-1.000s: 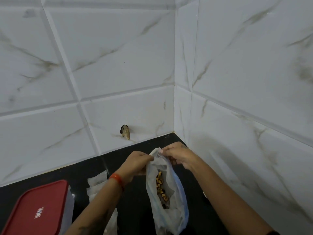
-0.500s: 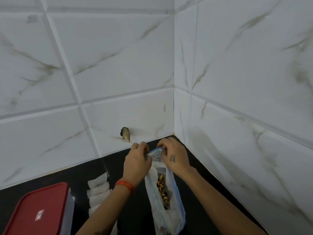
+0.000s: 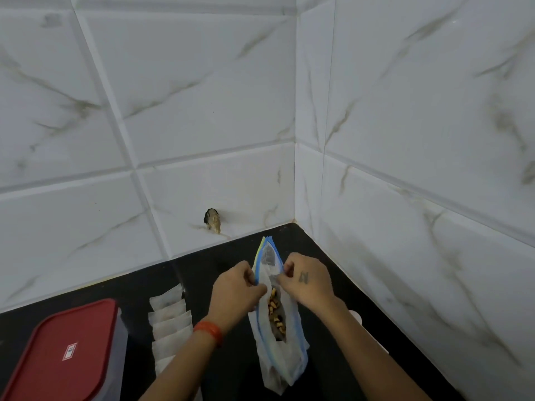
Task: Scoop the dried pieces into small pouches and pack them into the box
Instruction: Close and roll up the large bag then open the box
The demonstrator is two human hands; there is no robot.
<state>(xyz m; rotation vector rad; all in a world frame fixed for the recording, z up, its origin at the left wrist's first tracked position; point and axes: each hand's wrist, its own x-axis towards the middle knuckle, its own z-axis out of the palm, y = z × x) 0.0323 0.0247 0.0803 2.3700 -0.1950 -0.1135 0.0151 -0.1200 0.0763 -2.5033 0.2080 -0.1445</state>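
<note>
Right, you're working in the far right corner of the black countertop (image 3: 231,264), with white marble-look wall tiles (image 3: 173,111) behind and to the right. Near left sits a clear plastic box with a red lid (image 3: 62,354), lid on. Between it and your left forearm, a row of small white translucent pouches (image 3: 169,322) lies overlapped on the counter, running from far to near; your forearm covers the near end. A small brown-and-black lump (image 3: 212,225) sticks to the back wall just above the counter edge, can't tell what it is. A white object (image 3: 355,315) shows just beyond your right forearm, mostly hidden.

The clear zip bag with blue edge strips (image 3: 278,337) stands upright between your hands, mouth parted along its length. Yellow-brown dried pieces (image 3: 275,309) sit inside it, visible through the gap.

Your left hand (image 3: 236,289) has its fingers curled, thumb and fingertips pinching the bag's left lip. An orange band (image 3: 209,331) is on that wrist. Your right hand (image 3: 307,280) pinches the right lip the same way, fingers bunched, small dark mark on its back. Both hands grip near the bag's top, just apart from each other.
</note>
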